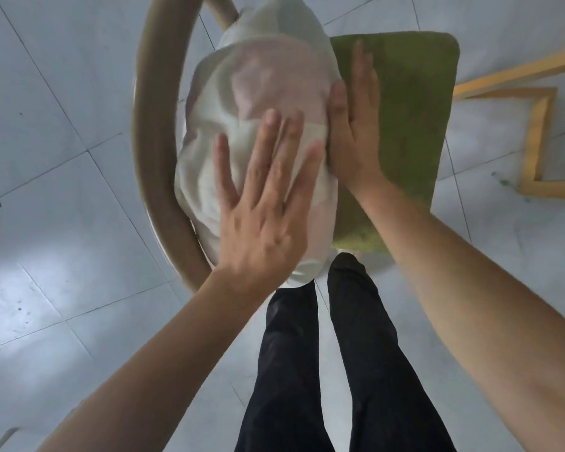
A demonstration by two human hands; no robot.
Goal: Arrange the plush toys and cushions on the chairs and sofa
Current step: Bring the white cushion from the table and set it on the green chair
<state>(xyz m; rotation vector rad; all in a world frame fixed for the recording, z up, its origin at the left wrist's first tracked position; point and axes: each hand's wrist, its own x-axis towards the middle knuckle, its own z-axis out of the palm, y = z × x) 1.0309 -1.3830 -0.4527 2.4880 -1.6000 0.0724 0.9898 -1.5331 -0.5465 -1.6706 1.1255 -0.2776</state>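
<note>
White cushion (242, 102) under flat left hand (261, 220); right hand (353, 125) flanks it.

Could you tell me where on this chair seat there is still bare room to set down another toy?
The free patch is the green seat pad, from the right hand out to its far and right edges. The side by the curved backrest is crowded: the white cushion fills it, with the left hand flat on top.

Pale grey tiled floor (62, 132) with thin dark seams and soft light patches. A yellow wooden frame (535, 135) stands at right.
</note>
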